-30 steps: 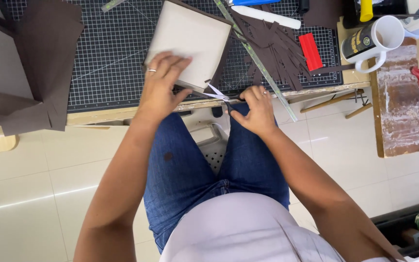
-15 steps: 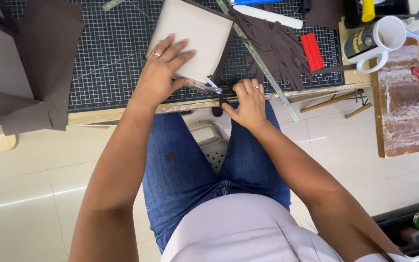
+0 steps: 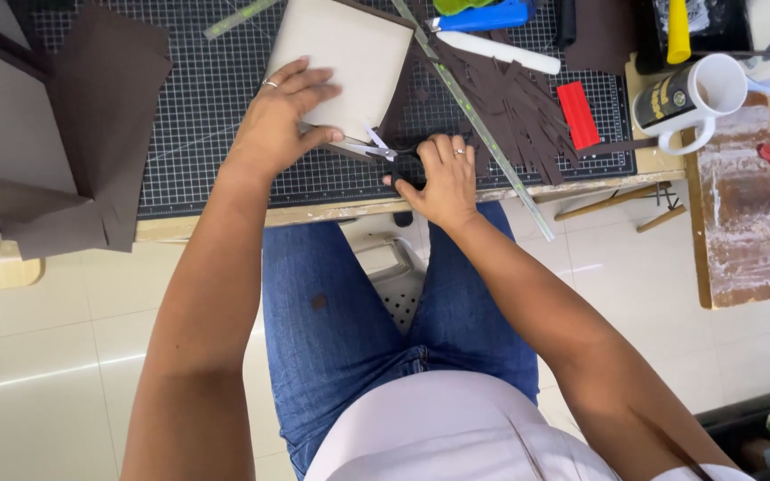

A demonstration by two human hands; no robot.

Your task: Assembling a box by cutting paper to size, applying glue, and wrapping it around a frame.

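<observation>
My left hand [image 3: 285, 118] presses flat on a beige board [image 3: 345, 64] that lies on the gridded cutting mat [image 3: 216, 98]; a ring shows on one finger. My right hand [image 3: 438, 178] grips black-handled scissors [image 3: 385, 150] at the board's near right corner, the blades open at its edge. A dark brown paper edge shows along the right side of the board. A long metal ruler [image 3: 479, 125] lies slanted just right of my right hand.
Several brown paper strips [image 3: 514, 102] lie beyond the ruler, with a red block [image 3: 576, 114], a white stick [image 3: 496, 52] and a blue tool [image 3: 483, 18]. A mug [image 3: 692, 93] stands at right. Brown sheets [image 3: 104, 116] cover the mat's left. A stained wooden board [image 3: 741, 223] hangs at right.
Both hands moved slightly up the mat. The scissors came off the table edge and now meet the board's near corner with open blades.
</observation>
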